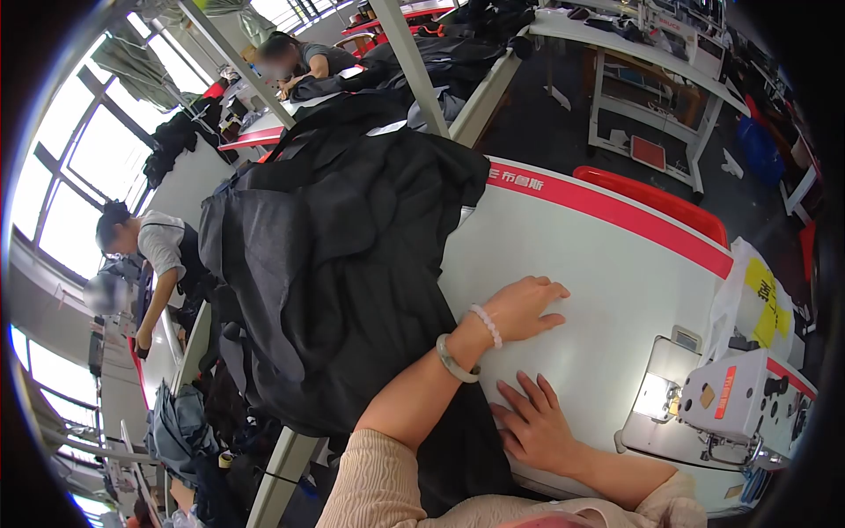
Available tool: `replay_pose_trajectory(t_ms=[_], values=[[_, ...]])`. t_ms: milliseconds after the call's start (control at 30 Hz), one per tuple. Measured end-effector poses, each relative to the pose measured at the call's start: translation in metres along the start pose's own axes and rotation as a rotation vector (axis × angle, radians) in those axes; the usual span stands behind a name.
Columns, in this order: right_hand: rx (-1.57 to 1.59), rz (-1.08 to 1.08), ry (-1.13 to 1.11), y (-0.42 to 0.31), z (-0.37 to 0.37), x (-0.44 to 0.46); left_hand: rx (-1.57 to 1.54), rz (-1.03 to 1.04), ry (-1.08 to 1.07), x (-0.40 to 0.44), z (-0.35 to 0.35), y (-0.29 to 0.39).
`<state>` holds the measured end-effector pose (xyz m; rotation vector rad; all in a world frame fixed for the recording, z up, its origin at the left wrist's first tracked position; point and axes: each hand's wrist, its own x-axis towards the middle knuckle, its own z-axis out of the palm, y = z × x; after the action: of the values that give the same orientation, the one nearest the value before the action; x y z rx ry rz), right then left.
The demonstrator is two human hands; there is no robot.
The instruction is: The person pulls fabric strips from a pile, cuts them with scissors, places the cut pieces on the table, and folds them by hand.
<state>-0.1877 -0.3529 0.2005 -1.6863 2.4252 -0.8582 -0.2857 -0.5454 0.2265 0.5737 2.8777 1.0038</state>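
My left hand (521, 310), with a pale bangle and a beaded bracelet at the wrist, is over the white sewing table (607, 273). Its fingers are stretched out and apart, with nothing in them. Closer to my body, my right hand (539, 427) lies with its fingers spread near the table's left edge, beside the black cloth (475, 431). It holds nothing; whether the fingertips touch the cloth I cannot tell. A large heap of black garments (343, 238) hangs to the left of both hands. The lit sewing machine (739, 396) stands to the right.
A red tray (651, 202) sits along the table's far edge, and a white bag with yellow tape (766, 290) at its right corner. Metal posts (409, 66) rise beside the heap. One person (163, 251) works at left, another (308, 66) at the back. Another sewing table (616, 44) stands beyond.
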Motion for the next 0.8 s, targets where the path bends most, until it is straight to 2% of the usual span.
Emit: replay_pose_trajectory(t_ms=[133, 333, 433, 533, 633, 700, 733, 800], values=[[0.122, 0.009, 0.016, 0.007, 0.002, -0.002, -0.033, -0.031, -0.009, -0.002, -0.004, 0.005], [0.474, 0.142, 0.136, 0.014, 0.002, 0.0, -0.064, -0.027, 0.071, -0.001, -0.008, 0.003], [0.549, 0.246, 0.294, 0.015, 0.006, 0.006, -0.125, -0.058, 0.123, 0.002, -0.008, -0.004], [0.677, 0.496, 0.35, 0.015, 0.01, 0.026, -0.195, -0.167, 0.213, 0.007, -0.015, -0.01], [0.514, 0.523, 0.525, 0.029, 0.006, 0.076, -0.22, -0.203, 0.452, 0.012, -0.012, -0.029], [0.441, 0.489, 0.661, 0.047, 0.008, 0.111, -0.099, -0.263, 0.617, 0.016, -0.007, -0.039], [0.433, 0.543, 0.683, 0.057, 0.003, 0.127, -0.034, -0.294, 0.7, 0.018, -0.005, -0.043], [0.386, 0.601, 0.745, 0.083, -0.004, 0.16, 0.001, -0.33, 0.709, 0.02, -0.001, -0.046]])
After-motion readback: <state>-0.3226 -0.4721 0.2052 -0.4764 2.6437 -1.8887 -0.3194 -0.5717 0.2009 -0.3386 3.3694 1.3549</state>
